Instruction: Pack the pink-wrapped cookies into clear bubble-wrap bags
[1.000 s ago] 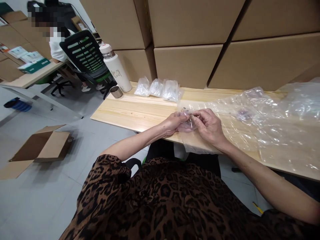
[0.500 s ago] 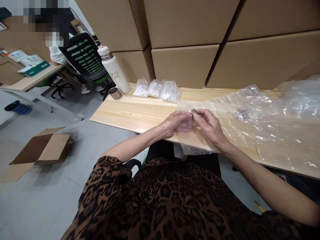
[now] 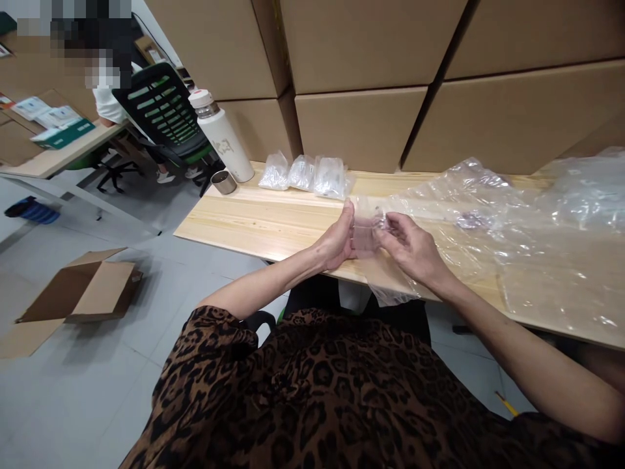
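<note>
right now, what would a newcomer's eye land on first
Probably the bare left hand and right hand, with clear, crinkled plastic film between them, over the pale wooden table. Next, the brown cardboard boxes stacked along its back, and the white cylindrical bottle at its left end.

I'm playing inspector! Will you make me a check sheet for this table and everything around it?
Surface: pale wooden table.
Job's things: clear plastic between the hands; more plastic sheeting spread to the right.
Clutter: three small clear bags in a row, a white bottle and a metal cup.
Hands: left hand open, against the plastic; right hand at its other side, grip unclear.
Cables: nothing seen on the table.
Surroundings: cardboard boxes stacked behind, an open box on the floor, a green-and-black chair, another person near it.
</note>
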`<state>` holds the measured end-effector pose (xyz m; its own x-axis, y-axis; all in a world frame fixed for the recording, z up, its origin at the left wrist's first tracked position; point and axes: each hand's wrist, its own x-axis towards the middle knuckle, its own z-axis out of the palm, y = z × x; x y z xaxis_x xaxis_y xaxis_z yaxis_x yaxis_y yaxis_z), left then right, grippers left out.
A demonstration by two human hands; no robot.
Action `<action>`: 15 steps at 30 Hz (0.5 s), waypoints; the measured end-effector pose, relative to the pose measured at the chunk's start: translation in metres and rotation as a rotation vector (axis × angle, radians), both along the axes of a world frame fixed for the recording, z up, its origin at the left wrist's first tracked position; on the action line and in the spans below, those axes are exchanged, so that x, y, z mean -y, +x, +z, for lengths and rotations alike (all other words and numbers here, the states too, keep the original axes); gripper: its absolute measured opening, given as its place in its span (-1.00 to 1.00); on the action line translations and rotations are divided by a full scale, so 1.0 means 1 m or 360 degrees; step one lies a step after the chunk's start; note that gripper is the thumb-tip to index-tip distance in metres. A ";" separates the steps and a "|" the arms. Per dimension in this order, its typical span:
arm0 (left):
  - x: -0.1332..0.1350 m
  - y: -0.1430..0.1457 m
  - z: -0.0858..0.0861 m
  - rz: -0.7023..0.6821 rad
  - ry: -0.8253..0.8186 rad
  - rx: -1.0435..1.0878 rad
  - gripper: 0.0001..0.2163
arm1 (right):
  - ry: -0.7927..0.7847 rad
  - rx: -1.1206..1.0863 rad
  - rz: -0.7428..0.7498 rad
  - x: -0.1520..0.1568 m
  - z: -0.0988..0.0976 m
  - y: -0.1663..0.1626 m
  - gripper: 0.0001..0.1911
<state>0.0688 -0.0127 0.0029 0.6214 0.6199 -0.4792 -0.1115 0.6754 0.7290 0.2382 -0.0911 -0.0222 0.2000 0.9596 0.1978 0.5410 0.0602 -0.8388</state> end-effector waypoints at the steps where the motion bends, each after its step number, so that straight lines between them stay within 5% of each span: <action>1: 0.000 -0.001 -0.001 0.0010 -0.0029 -0.0006 -0.42 | -0.0003 0.0047 -0.0014 0.000 -0.002 0.003 -0.46; 5: 0.003 0.002 -0.006 0.0069 -0.0041 0.0051 -0.77 | 0.0006 0.0030 -0.0030 0.006 -0.012 0.013 -0.46; 12: 0.012 0.014 -0.007 0.0181 -0.0039 0.0035 -0.81 | -0.0216 -0.0886 0.0067 0.018 -0.004 0.014 -0.56; 15: 0.013 0.015 -0.004 0.0088 0.0069 -0.0012 -0.84 | -0.0202 -0.0833 0.0165 0.021 0.004 0.018 -0.62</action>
<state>0.0841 -0.0257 -0.0009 0.5823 0.6733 -0.4557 -0.1421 0.6362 0.7584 0.2565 -0.1121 -0.0184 0.1439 0.9894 -0.0212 0.0459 -0.0280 -0.9986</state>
